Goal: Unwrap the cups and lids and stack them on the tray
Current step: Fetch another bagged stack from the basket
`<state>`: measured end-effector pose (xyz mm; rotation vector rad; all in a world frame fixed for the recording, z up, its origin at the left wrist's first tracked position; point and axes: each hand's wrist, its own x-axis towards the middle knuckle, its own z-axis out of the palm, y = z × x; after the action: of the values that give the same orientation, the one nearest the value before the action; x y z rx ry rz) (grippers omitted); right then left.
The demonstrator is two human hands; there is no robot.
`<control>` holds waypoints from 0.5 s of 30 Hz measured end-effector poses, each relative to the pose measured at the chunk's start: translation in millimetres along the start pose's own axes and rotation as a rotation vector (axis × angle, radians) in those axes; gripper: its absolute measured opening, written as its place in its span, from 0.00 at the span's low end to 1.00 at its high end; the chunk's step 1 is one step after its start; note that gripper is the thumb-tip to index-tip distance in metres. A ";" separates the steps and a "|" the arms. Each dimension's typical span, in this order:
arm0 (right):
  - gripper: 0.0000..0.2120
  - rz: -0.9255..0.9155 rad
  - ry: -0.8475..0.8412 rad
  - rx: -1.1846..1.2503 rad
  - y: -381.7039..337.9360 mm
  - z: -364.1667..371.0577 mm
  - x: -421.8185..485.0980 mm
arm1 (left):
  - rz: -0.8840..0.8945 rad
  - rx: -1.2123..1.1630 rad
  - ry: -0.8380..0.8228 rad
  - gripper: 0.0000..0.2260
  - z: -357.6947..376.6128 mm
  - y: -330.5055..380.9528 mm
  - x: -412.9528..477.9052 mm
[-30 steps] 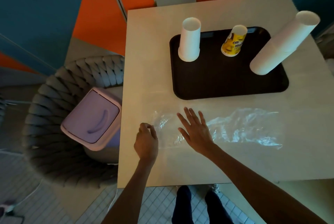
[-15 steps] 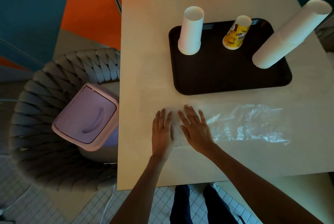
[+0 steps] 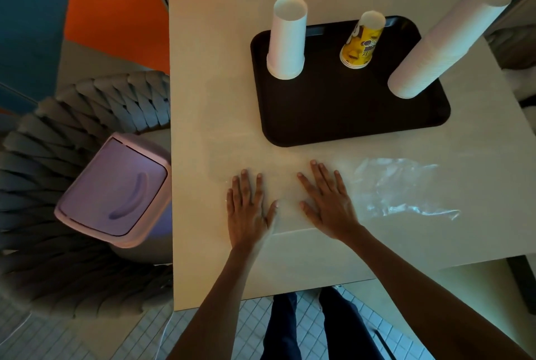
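A clear plastic wrapper (image 3: 403, 188) lies flat on the pale table, in front of the dark tray (image 3: 342, 124). My left hand (image 3: 246, 208) and my right hand (image 3: 327, 200) press flat on the wrapper's left part, fingers straight and spread. On the tray stand three upside-down stacks: white cups (image 3: 287, 40) at the left, yellow printed cups (image 3: 362, 40) in the middle, and a tall white stack (image 3: 446, 40) at the right.
A lilac bin with a swing lid (image 3: 116, 191) sits on a grey woven chair (image 3: 72, 258) left of the table (image 3: 217, 69). My legs show below the table's front edge. Orange and blue wall panels stand behind.
My left hand opened from a pinch at the wrapper's left end and laid flat on it. Both hands then slid apart, smoothing the wrapper.
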<state>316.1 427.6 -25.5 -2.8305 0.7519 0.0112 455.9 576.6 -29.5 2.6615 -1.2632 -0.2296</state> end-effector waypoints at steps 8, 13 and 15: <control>0.29 0.116 -0.038 0.004 67.4 -18.1 -20.1 | 0.005 0.016 -0.014 0.31 1.1 -0.4 1.5; 0.29 0.114 -0.049 0.018 67.6 -16.2 -21.6 | -0.038 -0.098 0.072 0.27 -2.8 30.7 1.5; 0.28 0.112 -0.036 0.029 68.2 -16.3 -21.6 | 0.077 -0.238 0.087 0.25 -4.5 65.7 7.2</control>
<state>263.0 377.1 -21.9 -2.7500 0.8944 0.0678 412.2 530.6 -10.3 2.3915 -1.2250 -0.2345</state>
